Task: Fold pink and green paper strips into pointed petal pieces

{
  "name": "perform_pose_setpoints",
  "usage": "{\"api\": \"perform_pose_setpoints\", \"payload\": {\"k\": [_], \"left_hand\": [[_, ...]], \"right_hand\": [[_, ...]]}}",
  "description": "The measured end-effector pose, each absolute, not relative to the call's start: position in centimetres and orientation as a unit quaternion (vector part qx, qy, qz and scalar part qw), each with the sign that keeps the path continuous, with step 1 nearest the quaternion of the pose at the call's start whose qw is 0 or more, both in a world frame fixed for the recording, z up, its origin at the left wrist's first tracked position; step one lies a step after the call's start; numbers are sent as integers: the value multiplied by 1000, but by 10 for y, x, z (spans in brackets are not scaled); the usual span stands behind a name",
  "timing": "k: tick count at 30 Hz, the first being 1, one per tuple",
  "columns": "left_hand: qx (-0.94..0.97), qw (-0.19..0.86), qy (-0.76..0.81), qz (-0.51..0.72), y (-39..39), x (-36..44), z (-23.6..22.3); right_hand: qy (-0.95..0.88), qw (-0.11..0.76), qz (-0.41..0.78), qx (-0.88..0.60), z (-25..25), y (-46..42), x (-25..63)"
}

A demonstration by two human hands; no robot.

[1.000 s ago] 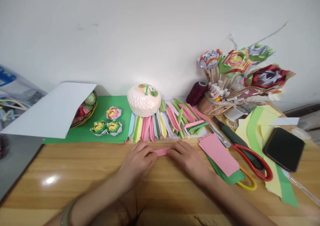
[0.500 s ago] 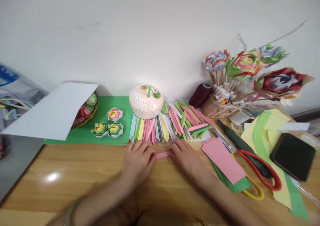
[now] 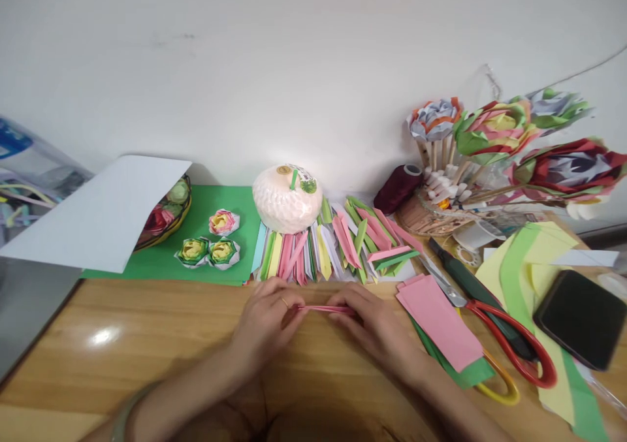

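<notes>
A narrow folded pink paper strip stretches between my two hands, turned nearly edge-on. My left hand pinches its left end between thumb and fingers. At the right end my right hand pinches it too, fingertips covering that end. Just beyond my hands lie many folded paper strips in pink, green, yellow and white, in a row and a looser heap. To the right of my right hand rests a stack of pink paper rectangles on green paper pieces.
Red-handled scissors and a dark green pen-like tool lie right, near a black phone-like slab. Behind stand paper flowers and a maroon thread spool. A wrapped white coconut and small paper lotuses sit further left.
The pink strip has gone from lying flat near the tabletop to being held edge-on. Both hands have turned slightly, thumbs now showing, and the view has shifted a little.
</notes>
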State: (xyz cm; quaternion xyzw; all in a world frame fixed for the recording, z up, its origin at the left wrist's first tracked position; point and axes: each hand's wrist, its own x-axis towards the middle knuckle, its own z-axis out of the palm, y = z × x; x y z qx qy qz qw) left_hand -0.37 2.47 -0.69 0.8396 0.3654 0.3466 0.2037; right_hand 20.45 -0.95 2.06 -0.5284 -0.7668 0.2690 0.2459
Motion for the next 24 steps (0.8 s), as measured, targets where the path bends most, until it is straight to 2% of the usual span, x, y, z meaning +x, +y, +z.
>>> {"api": "perform_pose_setpoints", "payload": {"k": [3,6,16,24], "left_hand": [[830,238,357,356,23,-5,-7],[817,269,354,366,22,-7,-4],[736,423,406,338,23,-7,9],[758,399,351,379,24,-9,4]], "right_hand": [[-735,296,341,-506,23,-11,208],[-722,316,364,-497,20,-11,213],[-744,326,334,-478,21,-11,218],[-749,345,321,-466,27,-11,209]]}}
